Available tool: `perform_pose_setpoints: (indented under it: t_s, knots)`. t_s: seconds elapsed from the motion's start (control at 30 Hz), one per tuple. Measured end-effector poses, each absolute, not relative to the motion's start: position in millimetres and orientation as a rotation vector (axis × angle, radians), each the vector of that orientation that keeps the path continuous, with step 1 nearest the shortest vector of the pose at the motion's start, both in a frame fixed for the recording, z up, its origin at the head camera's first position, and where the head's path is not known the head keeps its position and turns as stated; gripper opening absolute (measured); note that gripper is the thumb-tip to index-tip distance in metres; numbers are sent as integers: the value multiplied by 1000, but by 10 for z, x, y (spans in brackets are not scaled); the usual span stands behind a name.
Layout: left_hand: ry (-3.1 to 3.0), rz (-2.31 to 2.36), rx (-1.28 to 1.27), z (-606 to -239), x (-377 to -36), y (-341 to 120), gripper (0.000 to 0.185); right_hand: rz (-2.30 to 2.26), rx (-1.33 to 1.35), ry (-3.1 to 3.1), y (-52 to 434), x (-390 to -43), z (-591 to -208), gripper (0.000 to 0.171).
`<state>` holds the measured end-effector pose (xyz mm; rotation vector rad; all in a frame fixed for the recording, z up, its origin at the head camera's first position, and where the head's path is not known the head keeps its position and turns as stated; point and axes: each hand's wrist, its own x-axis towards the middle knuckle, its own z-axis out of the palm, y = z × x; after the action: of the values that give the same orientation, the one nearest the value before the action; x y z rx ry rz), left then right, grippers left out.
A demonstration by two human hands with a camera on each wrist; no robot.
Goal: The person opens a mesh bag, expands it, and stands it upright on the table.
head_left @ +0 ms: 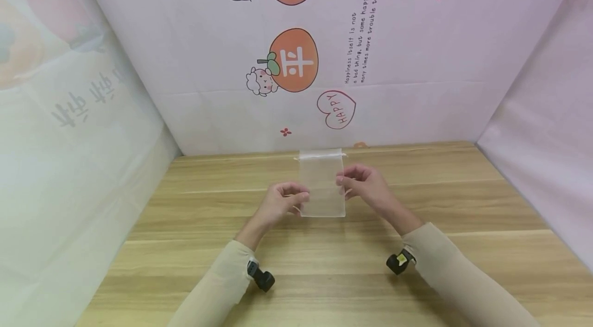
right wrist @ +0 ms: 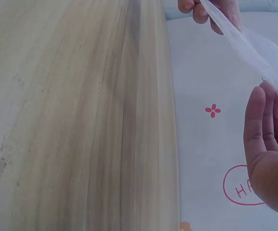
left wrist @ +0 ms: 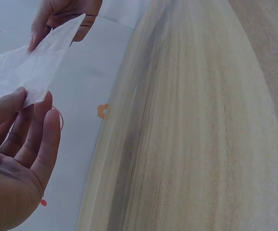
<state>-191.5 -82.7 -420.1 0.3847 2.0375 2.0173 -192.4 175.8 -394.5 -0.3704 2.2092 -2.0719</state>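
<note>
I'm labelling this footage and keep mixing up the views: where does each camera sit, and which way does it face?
Head: worn on the head, facing forward and down at the bag, table and wall; left hand, right hand and both sleeves show.
Left wrist: on that wrist, facing the bag; left hand in the picture's lower left, right hand at top.
Right wrist: on that wrist, facing the bag; right hand at picture right, left hand at top.
Shared: both wrist views show the bag between the hands.

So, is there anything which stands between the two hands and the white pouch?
Nothing visible does. The left hand and the right hand each pinch the sheer white pouch directly, at its opposite side edges, above the wooden table.
</note>
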Motion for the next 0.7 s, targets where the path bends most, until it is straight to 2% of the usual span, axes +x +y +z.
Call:
perform_pose_setpoints:
  t_s: [0.3, 0.7]
  knots:
    - [2102, 2100, 324, -4193, -1927, -768, 16, -1978, -420, 2174, 1705, -1888, -3988, 31]
    - [2119, 2138, 363, -4202, -1938, -781, 20, -2003, -421, 2176, 1724, -1874, -4059, 24]
